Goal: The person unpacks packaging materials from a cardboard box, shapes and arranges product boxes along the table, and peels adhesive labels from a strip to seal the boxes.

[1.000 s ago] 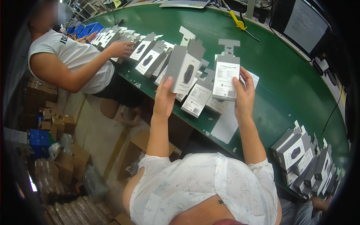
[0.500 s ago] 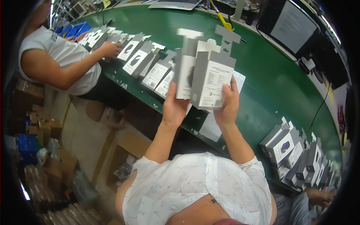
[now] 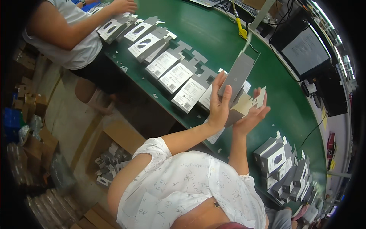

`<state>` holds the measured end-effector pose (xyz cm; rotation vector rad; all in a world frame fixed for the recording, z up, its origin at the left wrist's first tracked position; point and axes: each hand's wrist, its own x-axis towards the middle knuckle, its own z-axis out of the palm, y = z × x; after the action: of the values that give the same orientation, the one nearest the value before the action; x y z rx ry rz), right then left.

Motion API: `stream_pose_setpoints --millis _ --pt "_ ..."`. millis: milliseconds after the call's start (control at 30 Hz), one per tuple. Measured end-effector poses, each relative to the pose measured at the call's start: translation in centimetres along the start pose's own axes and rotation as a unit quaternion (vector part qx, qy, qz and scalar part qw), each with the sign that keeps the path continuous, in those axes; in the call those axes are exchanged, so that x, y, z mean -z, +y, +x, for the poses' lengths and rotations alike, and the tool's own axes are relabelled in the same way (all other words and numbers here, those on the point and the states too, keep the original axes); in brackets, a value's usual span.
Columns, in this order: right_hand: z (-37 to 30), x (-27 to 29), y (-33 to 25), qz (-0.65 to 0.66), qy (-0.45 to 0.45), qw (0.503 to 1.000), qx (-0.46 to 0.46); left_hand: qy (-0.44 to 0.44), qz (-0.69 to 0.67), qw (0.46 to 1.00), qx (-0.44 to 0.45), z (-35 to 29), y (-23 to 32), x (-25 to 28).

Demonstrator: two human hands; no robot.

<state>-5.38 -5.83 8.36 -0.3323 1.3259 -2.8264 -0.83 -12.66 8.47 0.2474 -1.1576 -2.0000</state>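
Note:
My left hand (image 3: 219, 105) grips a grey carton (image 3: 237, 74) tilted up over the green table, its thumb lying along the grey side. Just below and to the right, my right hand (image 3: 251, 119) holds a second carton (image 3: 239, 108), whose pale inner side and flaps show. The two cartons are close together, partly overlapping; whether they touch cannot be told. Fingers of the right hand show behind a light flap (image 3: 260, 97). To the left of my hands, white-and-grey cartons (image 3: 176, 78) lie in a row with their end flaps unfolded.
Several more cartons (image 3: 275, 159) are piled on the right of the green table (image 3: 284, 110). Another person (image 3: 63, 28) reaches over cartons at the far left. A yellow-handled tool (image 3: 241, 29) and a monitor (image 3: 305, 49) are at the back. An opened cardboard box (image 3: 124, 133) holds small cartons below the table edge.
The two cartons, held upright side by side before, have been tipped and turned, and both hands have shifted right. My view has moved, showing more of the carton row on the left.

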Motion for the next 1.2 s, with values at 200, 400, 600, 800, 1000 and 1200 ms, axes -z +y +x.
stream_pose_setpoints --millis 200,400,600,800,1000,1200 --pt "-0.9 4.2 0.2 -0.379 -0.123 0.902 0.168 0.003 -0.063 0.997 0.046 -0.2 -0.8 -1.5" --pt "2.6 8.6 -2.6 -0.1 0.018 0.994 0.034 -0.048 -0.125 0.964 0.232 0.7 -1.8 -1.7" --pt "3.6 13.7 -4.3 -0.101 0.097 0.987 -0.075 -0.097 -0.149 0.866 0.467 -0.6 -3.6 -0.8" --pt "2.4 13.2 -5.6 -0.603 0.104 0.783 0.115 -0.124 0.039 0.904 0.407 -2.9 -3.0 1.6" --pt "-0.2 3.3 -6.4 -0.538 -0.109 0.818 0.172 -0.186 0.577 0.783 -0.142 -2.9 3.1 6.4" --pt "-2.8 0.0 0.4 -0.602 -0.347 0.7 0.165 -0.122 0.703 0.692 -0.108 -3.5 3.0 12.1"
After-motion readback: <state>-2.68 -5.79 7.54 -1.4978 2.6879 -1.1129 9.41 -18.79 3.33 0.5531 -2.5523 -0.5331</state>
